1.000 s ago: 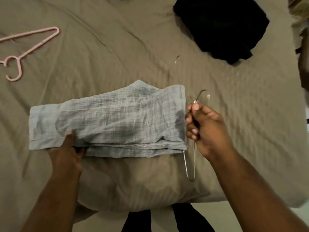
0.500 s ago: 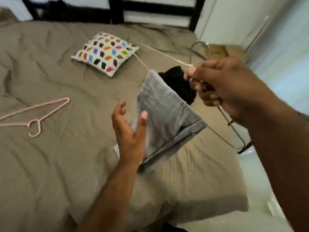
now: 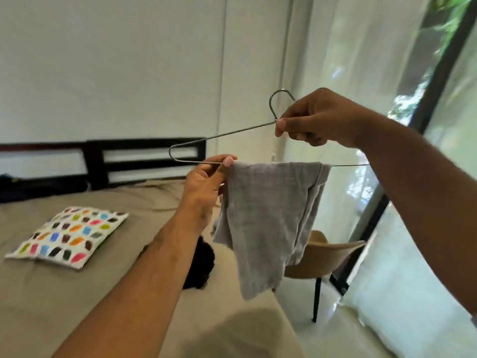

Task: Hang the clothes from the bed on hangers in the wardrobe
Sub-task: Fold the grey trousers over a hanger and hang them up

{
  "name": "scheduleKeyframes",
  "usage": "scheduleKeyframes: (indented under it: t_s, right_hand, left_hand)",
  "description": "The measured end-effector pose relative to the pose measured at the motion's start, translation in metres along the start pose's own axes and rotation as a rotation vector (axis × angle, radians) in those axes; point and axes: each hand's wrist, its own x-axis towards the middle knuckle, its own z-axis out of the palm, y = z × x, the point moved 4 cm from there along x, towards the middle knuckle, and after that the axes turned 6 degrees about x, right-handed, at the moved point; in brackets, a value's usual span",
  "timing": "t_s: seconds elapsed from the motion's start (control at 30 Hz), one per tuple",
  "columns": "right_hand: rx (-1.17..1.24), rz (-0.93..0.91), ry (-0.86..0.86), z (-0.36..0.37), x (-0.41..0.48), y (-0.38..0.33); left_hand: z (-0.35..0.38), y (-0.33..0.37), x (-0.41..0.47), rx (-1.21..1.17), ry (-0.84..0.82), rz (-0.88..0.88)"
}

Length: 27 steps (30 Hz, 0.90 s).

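since the earlier frame the wire hanger (image 3: 224, 134) is raised level above the bed (image 3: 38, 293), with the grey garment (image 3: 271, 215) draped over its bar. my right hand (image 3: 317, 117) grips the neck at 1 o'clock. my left hand (image 3: 206, 179) pinches the bar at the cloth's 9 o'clock edge. i'd keep the bar level and even out the drape.

wire hanger (image 3: 224, 134) w/ grey cloth (image 3: 271, 215), mid-air

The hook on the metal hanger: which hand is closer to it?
Right. The right hand pinches the hanger just under its hook. The left hand is lower down, pinching the bottom bar beside the grey cloth.
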Motion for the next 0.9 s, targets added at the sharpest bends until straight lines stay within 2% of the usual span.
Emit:
scheduleKeyframes:
  t_s: [0.1,0.17,0.23,0.3,0.43,0.63,0.8,0.9]
  right_hand:
    - [-0.157,-0.073,0.157,-0.047,-0.018,0.007]
    - [-0.304,-0.058,0.209,-0.064,-0.033,0.019]
    - [-0.432,0.060,0.196,-0.069,-0.051,0.039]
    - [-0.461,0.216,0.169,-0.070,-0.077,0.061]
    - [-0.362,0.366,0.162,-0.068,-0.128,0.085]
    - [-0.299,0.472,0.418,-0.082,-0.214,0.098]
    - [0.092,0.524,0.731,-0.075,-0.294,0.103]
    - [0.167,0.538,0.759,-0.079,-0.340,0.093]
  left_hand:
    - [0.047,0.029,0.011,-0.113,0.033,0.040]
    - [0.070,0.039,0.016,-0.151,0.038,0.044]
    - [0.084,0.045,0.016,-0.177,0.016,0.046]
    - [0.098,0.047,0.012,-0.164,-0.051,0.033]
    - [0.114,0.040,-0.002,-0.097,-0.125,-0.022]
    - [0.114,0.024,-0.008,-0.188,-0.193,-0.131]
    - [0.157,0.009,-0.016,-0.202,-0.293,-0.182]
    - [0.203,-0.004,-0.026,-0.167,-0.363,-0.195]
